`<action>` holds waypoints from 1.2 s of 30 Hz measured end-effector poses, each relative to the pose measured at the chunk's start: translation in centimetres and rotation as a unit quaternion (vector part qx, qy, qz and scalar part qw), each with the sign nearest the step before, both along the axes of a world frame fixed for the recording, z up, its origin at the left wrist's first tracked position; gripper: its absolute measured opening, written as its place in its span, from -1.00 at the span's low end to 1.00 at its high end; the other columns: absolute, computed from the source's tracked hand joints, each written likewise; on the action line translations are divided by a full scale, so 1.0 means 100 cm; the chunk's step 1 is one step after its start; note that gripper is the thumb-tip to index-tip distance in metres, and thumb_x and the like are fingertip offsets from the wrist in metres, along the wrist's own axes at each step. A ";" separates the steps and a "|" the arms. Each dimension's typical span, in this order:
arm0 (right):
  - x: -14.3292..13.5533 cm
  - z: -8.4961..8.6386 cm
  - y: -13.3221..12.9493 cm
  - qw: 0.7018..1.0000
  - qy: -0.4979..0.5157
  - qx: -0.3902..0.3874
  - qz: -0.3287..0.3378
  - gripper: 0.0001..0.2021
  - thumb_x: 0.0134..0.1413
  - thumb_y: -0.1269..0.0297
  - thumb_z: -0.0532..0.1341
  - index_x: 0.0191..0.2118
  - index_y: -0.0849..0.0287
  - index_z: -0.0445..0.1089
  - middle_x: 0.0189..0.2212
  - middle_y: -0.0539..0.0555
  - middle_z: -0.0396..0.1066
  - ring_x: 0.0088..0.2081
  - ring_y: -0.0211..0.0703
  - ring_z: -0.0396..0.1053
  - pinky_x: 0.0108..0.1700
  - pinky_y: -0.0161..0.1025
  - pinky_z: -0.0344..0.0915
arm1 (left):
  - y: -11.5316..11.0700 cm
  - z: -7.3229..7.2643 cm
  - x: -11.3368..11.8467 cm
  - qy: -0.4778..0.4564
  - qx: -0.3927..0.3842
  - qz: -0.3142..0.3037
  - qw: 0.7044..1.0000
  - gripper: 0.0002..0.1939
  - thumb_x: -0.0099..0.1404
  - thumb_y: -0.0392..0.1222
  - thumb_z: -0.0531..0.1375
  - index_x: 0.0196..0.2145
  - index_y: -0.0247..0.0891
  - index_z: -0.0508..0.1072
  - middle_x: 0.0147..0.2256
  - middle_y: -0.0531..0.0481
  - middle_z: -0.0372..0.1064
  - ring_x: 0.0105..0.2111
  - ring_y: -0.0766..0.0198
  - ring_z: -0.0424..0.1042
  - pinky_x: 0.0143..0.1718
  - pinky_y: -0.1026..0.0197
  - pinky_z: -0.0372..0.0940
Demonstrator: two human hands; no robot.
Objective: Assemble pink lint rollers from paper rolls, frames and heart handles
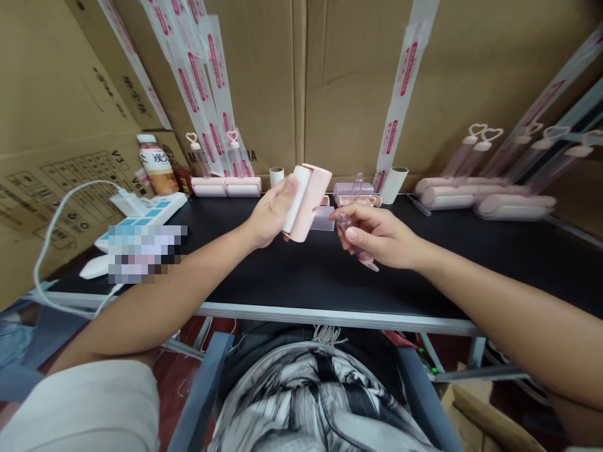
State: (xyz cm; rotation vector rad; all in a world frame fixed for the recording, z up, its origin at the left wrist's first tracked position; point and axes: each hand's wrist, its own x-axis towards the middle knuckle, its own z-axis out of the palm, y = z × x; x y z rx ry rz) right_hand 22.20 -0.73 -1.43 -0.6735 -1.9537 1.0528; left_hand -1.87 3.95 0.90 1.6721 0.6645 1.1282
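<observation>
My left hand (274, 212) is closed around a lint roller head, tilted above the black table (264, 276). Its pale pink cover (313, 204) faces right, and its white paper roll (295, 199) lies under my thumb. My right hand (381, 233) grips a see-through purple handle (360, 248), which slants down and points its light tip toward my body. The handle and the roller head are apart. Behind my hands, a purple cover (352, 189) and a loose white roll (394, 185) rest on the table, and a purple flap (323, 218) shows between my hands.
Lint rollers with heart-topped handles stand at the back left (226, 186) and back right (516, 206). On the left are a drink bottle (157, 164), a white power strip (162, 213) and a cable (44, 251). Cardboard (348, 81) walls the back.
</observation>
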 end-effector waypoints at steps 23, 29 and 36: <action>0.000 -0.002 0.004 0.961 -0.206 0.168 -0.080 -0.65 0.46 0.04 0.13 0.04 0.21 0.47 -0.28 0.11 0.52 -0.32 -0.13 0.39 -0.25 -0.23 0.28 | -0.002 -0.021 0.005 0.110 0.003 -0.036 0.993 -0.22 0.33 0.53 0.09 0.14 -0.20 0.35 -0.40 0.01 0.44 -0.64 0.33 0.33 -0.67 0.26 0.21; -0.001 -0.001 0.002 0.954 -0.228 0.179 -0.072 -0.70 0.48 0.11 0.09 0.03 0.19 0.45 -0.26 0.13 0.57 -0.31 -0.10 0.46 -0.21 -0.21 0.32 | 0.004 -0.025 0.003 0.143 0.129 -0.006 0.981 -0.24 0.19 0.23 0.41 0.16 -0.30 0.34 0.01 -0.19 0.47 -0.07 0.07 0.51 -0.07 0.10 0.43; -0.009 -0.003 -0.002 0.951 -0.232 0.189 -0.079 -0.78 0.45 0.17 0.08 -0.05 0.17 0.40 -0.28 0.14 0.55 -0.34 -0.10 0.45 -0.25 -0.21 0.30 | -0.002 -0.025 0.006 0.193 0.140 0.061 0.969 -0.26 0.04 -0.01 0.45 0.12 -0.32 0.35 0.01 -0.19 0.47 -0.04 0.01 0.47 0.04 0.00 0.37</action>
